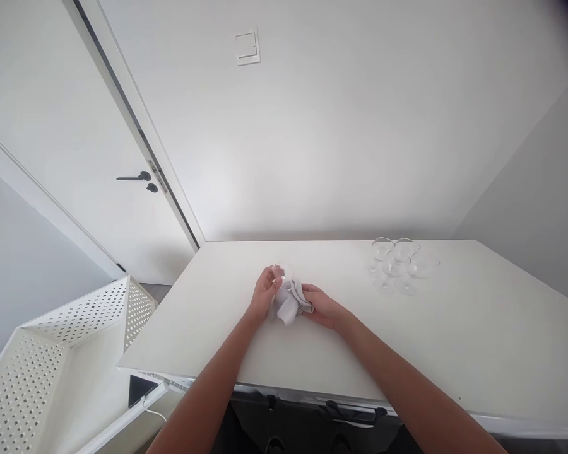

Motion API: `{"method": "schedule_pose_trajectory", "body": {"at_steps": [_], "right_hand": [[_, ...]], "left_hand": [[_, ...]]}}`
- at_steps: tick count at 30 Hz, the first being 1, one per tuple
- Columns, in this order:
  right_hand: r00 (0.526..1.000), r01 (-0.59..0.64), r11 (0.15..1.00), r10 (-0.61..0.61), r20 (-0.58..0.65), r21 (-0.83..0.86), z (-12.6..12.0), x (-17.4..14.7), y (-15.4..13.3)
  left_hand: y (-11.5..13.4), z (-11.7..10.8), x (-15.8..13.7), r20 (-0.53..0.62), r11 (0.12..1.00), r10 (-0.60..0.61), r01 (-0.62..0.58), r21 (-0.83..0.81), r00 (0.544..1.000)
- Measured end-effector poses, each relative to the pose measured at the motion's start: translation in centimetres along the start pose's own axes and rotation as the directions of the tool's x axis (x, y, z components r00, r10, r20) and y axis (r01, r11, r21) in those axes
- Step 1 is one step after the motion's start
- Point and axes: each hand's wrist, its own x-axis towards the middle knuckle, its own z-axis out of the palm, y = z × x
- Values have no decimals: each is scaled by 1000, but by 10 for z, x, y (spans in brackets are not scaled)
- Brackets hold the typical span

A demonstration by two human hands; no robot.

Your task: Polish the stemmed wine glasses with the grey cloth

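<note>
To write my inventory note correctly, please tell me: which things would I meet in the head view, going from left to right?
White perforated panels → left hand → pale cloth → right hand → clear stemmed glasses.

A white door [82,129] (black handle [135,178]) adjoins a pale wall [341,126].
</note>
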Motion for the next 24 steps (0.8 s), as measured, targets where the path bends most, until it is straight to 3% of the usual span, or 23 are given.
{"method": "schedule_pose_trajectory", "body": {"at_steps": [3,6,8,11,13,15,18,19,22,24], "right_hand": [[998,42,985,-49,-41,-166,2,2,1],[944,119,867,-250,-216,-484,2,9,6],[912,104,811,-309,-269,-576,0,11,7],[980,68,927,-131,-149,-368,-3,8,5],[1000,4,978,-10,-27,-207,-4,4,3],[997,30,967,-46,-59,-254,-4,3,3],[932,110,857,-265,-247,-503,0,5,5],[926,108,852,-274,-261,-513,1,5,5],[992,45,955,-77,-98,-294,3,4,3],[997,35,970,-48,-52,-239,3,2,1]], "left_hand": [[-1,-2,2,92,986,-25,39,-161,995],[-4,-5,4,-33,986,-20,14,-167,999],[-6,-6,5,-97,989,-41,26,-144,994],[-7,-6,6,-81,986,-31,17,-164,996],[-7,-6,5,-31,982,-7,1,-191,1000],[-8,-6,5,-17,980,1,-4,-198,1000],[-8,-8,6,-69,984,-21,8,-179,997],[-8,-8,6,-83,985,-25,10,-174,996],[-8,-9,6,-59,985,3,-14,-174,998],[-8,-9,6,-32,983,18,-23,-180,999]]}}
